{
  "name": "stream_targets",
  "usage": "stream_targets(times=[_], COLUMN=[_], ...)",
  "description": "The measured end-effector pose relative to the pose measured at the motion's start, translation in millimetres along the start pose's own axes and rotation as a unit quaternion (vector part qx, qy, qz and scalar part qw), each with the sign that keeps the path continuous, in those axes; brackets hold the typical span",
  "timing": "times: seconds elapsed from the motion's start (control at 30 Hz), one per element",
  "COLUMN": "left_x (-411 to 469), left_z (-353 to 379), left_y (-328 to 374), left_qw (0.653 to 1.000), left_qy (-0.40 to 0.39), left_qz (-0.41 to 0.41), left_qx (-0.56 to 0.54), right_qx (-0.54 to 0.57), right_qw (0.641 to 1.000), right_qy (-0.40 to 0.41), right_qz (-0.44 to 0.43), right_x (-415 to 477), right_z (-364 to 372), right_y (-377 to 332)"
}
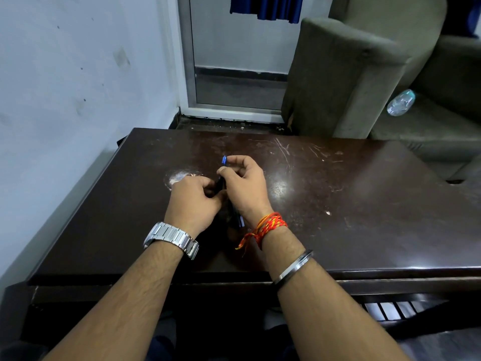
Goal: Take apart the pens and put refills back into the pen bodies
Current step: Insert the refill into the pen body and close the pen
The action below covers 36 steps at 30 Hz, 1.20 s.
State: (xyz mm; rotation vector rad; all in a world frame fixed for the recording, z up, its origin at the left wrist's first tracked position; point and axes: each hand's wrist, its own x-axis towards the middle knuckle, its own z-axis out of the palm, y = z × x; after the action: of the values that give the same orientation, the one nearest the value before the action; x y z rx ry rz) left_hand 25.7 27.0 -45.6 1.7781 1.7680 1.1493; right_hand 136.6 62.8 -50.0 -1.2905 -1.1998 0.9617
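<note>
My left hand (194, 198) and my right hand (244, 187) meet above the middle of the dark wooden table (338, 217). Both pinch a dark pen (221, 182) that stands nearly upright between them. A small blue tip (224, 160) sticks up past my right thumb and forefinger. Below my right wrist lie more pens (238, 220), dark with blue parts, mostly hidden by my hands. I cannot tell whether the held pen is whole or apart.
A worn pale patch (179, 177) marks the tabletop beside my left hand. A grey sofa (346, 82) with a plastic bottle (400, 102) stands behind the table at right. A white wall (65, 100) runs along the left, a glass door (234, 61) behind.
</note>
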Motion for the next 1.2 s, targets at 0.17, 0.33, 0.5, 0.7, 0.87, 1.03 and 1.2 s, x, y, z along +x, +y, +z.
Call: stream_targets(times=[0.17, 0.33, 0.5, 0.7, 0.87, 1.03, 1.2], left_x=[0.7, 0.8, 0.9, 0.7, 0.4, 0.1, 0.0], left_z=[-1.0, -0.2, -0.4, -1.7, -2.0, -2.0, -0.4], left_y=[-0.2, -0.1, -0.1, 1.1, 1.8, 1.5, 0.8], left_qw=[1.000, 1.000, 1.000, 1.000, 1.000, 1.000, 1.000], left_qy=[0.006, 0.005, 0.015, 0.015, 0.016, 0.014, 0.009], left_qz=[0.011, 0.008, 0.006, 0.014, 0.011, 0.020, 0.017], left_qx=[0.013, 0.004, 0.006, 0.004, 0.005, 0.008, 0.005], right_qx=[-0.004, -0.005, -0.001, 0.003, 0.007, -0.009, 0.027], right_qw=[1.000, 1.000, 1.000, 1.000, 1.000, 1.000, 0.999], right_qy=[-0.001, -0.004, 0.002, -0.016, -0.017, -0.023, -0.043], right_qz=[-0.012, 0.001, -0.003, 0.009, 0.010, -0.011, 0.011], right_x=[-2.3, -1.2, -2.0, -3.1, -4.0, -1.7, -1.5], right_z=[-1.1, -0.4, 0.0, 0.0, 1.6, 1.0, 2.1], right_y=[0.6, -2.5, -2.2, -4.5, -3.2, 1.2, -1.5])
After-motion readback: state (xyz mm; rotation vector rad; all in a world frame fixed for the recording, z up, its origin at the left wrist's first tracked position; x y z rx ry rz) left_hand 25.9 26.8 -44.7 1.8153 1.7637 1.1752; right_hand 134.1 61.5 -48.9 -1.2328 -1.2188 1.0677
